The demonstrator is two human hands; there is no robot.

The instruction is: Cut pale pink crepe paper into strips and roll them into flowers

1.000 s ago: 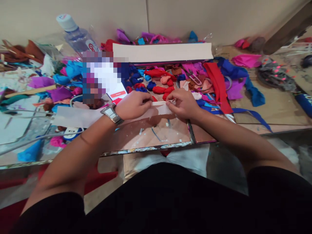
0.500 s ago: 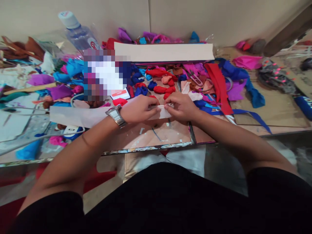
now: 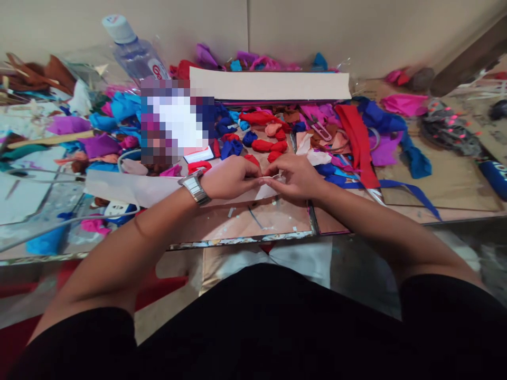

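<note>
Head camera, and the left hand (image 3: 233, 178) and right hand (image 3: 295, 175) meet, fingertips pinching a pale strip (image 3: 130, 187) that runs leftward over the cluttered tabletop (image 3: 214, 227), a folding or gathering step by its look, the next pinch calling for even tension

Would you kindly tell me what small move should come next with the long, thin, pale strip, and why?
Perhaps the left hand should pinch slightly further left along the long, thin, pale strip: it and the right hand pinch close together, while a flat length extends leftward.
</note>
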